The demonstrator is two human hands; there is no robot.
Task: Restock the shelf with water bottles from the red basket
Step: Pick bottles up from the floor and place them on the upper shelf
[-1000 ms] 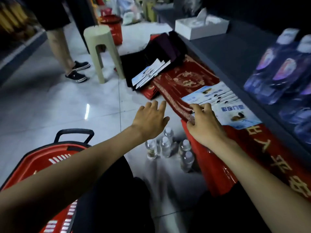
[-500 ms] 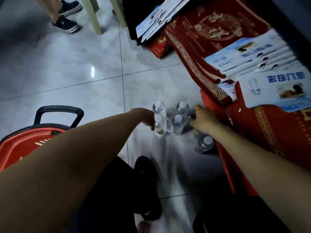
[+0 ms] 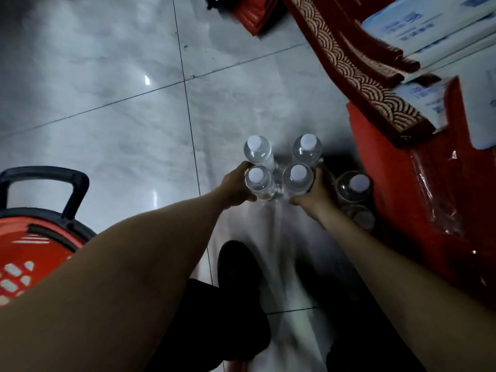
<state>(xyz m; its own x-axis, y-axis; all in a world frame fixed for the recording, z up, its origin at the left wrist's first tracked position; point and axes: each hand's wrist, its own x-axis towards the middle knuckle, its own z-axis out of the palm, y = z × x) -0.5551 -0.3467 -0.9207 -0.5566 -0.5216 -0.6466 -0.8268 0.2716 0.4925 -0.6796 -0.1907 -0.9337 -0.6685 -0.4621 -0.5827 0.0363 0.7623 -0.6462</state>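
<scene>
Head view, read from left to right. At the left edge we see the red basket [image 3: 29, 245], its black handle [image 3: 40, 178] pointing away from us, standing on the glossy grey tiled floor [image 3: 107, 103]; its inside lies outside the frame, so we cannot tell what it contains. Towards the middle, four clear water bottles [image 3: 264, 162] with white caps stand upright on the floor in a tight square, well apart from the basket. The left hand [image 3: 236, 186] reaches down and wraps the near-left bottle [image 3: 259, 181], fingers curled round its far side and thumb on its near side; the far-left bottle [image 3: 256, 150] stands just beyond the fingers. The right hand [image 3: 314, 194] likewise grips the near-right bottle [image 3: 298, 179], fingers and thumb curled round its body, with the far-right bottle [image 3: 307, 149] just behind. Both forearms are bare and converge on the cluster. Just beside the right hand a fifth bottle [image 3: 354, 186] stands upright, and nearer to us a sixth bottle [image 3: 359, 218] shows only as a blurred top in shadow. Below the hands, one black shoe [image 3: 239, 269] rests on the floor. At the right, a red plastic-wrapped pack [image 3: 416, 210] rises beside the bottles, carrying a dark red mat [image 3: 362, 76] with a cream wave-pattern border and, at the top corner, white and blue leaflets [image 3: 429, 28]
</scene>
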